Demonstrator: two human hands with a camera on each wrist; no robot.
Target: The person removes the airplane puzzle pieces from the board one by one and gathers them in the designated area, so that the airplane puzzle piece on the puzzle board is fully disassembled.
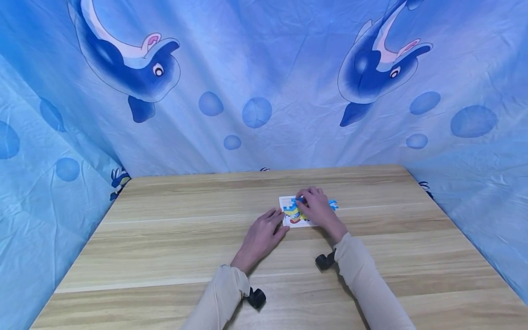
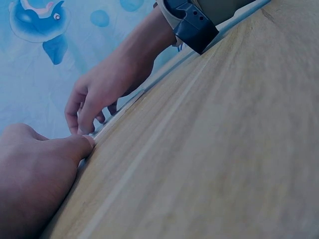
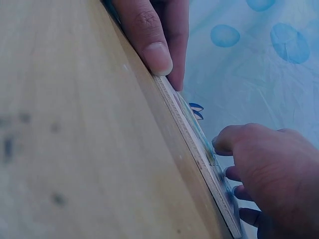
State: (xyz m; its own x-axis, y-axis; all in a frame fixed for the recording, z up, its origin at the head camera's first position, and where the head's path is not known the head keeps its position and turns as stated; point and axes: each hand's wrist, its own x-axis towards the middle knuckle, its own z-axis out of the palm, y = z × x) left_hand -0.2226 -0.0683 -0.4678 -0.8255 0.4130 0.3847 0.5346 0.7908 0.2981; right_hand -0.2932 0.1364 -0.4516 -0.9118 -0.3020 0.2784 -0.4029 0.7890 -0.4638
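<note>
Puzzle (image 1: 294, 215): partly filled, right of the head view's centre. Right hand (image 1: 316, 208): fingers bent over puzzle; whether a piece is pinched, cannot tell. Left hand (image 1: 264, 230): fingers loosely extended, touching the frame's (image 1: 303, 224) left edge. Blue pieces (image 1: 333, 204): right of the right hand. Table (image 1: 165, 243): beneath. Risks, judged: uneven pressure lifting neighbouring pieces; slack left-hand contact letting the frame slide.

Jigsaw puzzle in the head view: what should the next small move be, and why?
I'd probably have the right hand gently press down the blue pieces: it is right beside them, near the bare-looking upper-left corner of the white frame, and the left hand rests at its left edge, likely able to steady it.
</note>
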